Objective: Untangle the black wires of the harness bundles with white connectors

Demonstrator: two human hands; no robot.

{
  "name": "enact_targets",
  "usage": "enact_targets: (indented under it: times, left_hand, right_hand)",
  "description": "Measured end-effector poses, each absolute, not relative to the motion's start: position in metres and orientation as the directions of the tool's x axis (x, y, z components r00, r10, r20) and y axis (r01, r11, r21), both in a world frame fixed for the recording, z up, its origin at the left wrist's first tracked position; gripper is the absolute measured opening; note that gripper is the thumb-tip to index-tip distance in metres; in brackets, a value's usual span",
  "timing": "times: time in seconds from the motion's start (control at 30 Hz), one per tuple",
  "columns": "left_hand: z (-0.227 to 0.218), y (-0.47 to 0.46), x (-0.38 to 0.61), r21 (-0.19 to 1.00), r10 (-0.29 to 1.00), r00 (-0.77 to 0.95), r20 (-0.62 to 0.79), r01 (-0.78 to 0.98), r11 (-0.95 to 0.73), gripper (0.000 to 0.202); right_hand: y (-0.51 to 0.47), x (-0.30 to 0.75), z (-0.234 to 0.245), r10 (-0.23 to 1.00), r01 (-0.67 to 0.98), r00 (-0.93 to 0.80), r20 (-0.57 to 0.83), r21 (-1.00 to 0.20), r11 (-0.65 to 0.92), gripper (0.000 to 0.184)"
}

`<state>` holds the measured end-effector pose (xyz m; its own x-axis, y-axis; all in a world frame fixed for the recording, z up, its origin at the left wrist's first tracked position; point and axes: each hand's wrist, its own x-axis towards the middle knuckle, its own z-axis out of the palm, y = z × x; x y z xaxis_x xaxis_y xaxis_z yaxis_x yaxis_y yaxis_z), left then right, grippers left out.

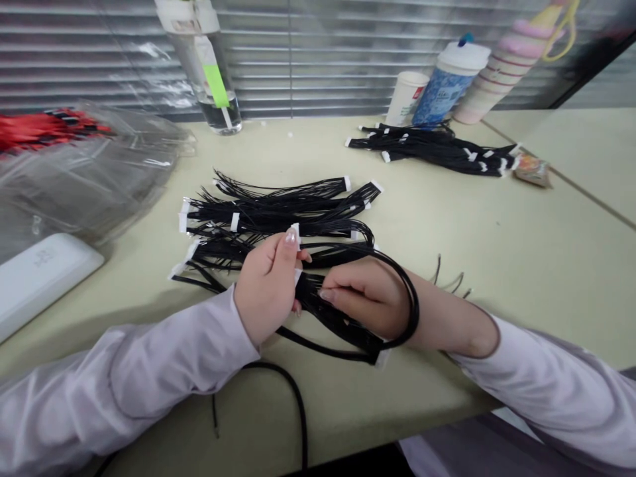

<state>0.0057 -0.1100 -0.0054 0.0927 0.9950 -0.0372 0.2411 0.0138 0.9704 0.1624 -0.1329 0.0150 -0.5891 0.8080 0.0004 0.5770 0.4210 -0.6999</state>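
My left hand (265, 288) pinches a bundle of thin black wires (328, 311) near its white plastic connector (297, 277). My right hand (362, 298) closes on the same bundle just beside it. A thicker black wire loop (413, 311) curves around my right wrist. The bundle's far end has a white connector (382, 358) lying on the table. Just beyond my hands lies a heap of black wire harnesses (278, 212) with white connectors at their ends. My left hand overlaps its near part.
A second harness pile (437, 151) lies at the back right. A clear plastic bag (84, 175) holds red-and-black wires (44, 129) at the left, above a white box (42, 281). A water glass (209, 83), cups (447, 83) and a snack packet (531, 171) stand behind. A black cable (293, 397) trails near the table's front.
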Motion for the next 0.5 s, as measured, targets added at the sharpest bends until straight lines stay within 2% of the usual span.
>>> enact_targets:
  times: [0.13,0.3,0.4,0.5]
  left_hand:
    - [-0.0060,-0.1096,0.0057,0.969,0.995,0.098,-0.035,0.246,0.010,0.039]
    - [-0.0070,-0.1110,0.0040,0.966,0.993,0.113,-0.023,0.260,-0.008,0.039]
    - [-0.0066,-0.1112,0.0041,0.963,0.995,0.099,-0.033,0.268,0.005,0.040]
    - [-0.0065,-0.1097,0.0056,0.964,0.996,0.073,-0.052,0.264,0.031,0.041]
  right_hand:
    - [-0.1324,0.1629,0.0157,0.813,0.574,-0.582,-0.029,-0.722,0.386,0.031]
    - [-0.1337,0.1589,0.0148,0.811,0.611,-0.584,-0.015,-0.666,0.428,0.030]
    - [-0.1368,0.1544,0.0146,0.833,0.673,-0.549,0.065,-0.557,0.487,0.023]
    - [-0.1407,0.1563,0.0194,0.829,0.753,-0.535,0.161,-0.353,0.555,0.018]
